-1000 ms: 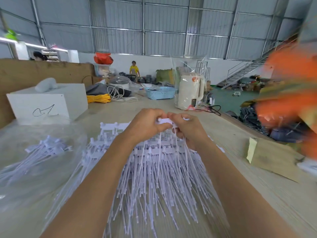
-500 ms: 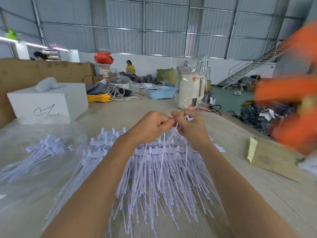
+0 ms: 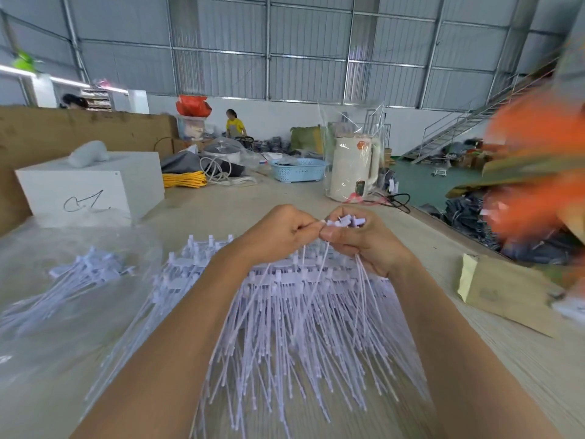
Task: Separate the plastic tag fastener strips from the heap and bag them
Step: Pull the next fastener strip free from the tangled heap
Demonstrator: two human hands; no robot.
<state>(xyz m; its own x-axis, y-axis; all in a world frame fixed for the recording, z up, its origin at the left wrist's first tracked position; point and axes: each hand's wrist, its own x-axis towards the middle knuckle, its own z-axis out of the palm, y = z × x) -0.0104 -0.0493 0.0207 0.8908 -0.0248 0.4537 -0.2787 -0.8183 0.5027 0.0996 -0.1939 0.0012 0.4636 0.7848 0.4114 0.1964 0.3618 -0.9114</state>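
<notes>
Above heap [image 3: 304,312], both hands [image 3: 278,232] [image 3: 364,239] pinch, prob., one strip [image 3: 346,222].

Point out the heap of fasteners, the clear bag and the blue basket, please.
heap of fasteners [image 3: 300,312], head view, on the tangled stems at its middle.
clear bag [image 3: 63,327], head view, on its plastic film left of the heap.
blue basket [image 3: 299,171], head view, on its front wall.

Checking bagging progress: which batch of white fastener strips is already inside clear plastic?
The smaller batch on the left, lying under the clear bag. The big heap beneath the hands lies bare on the table.
</notes>
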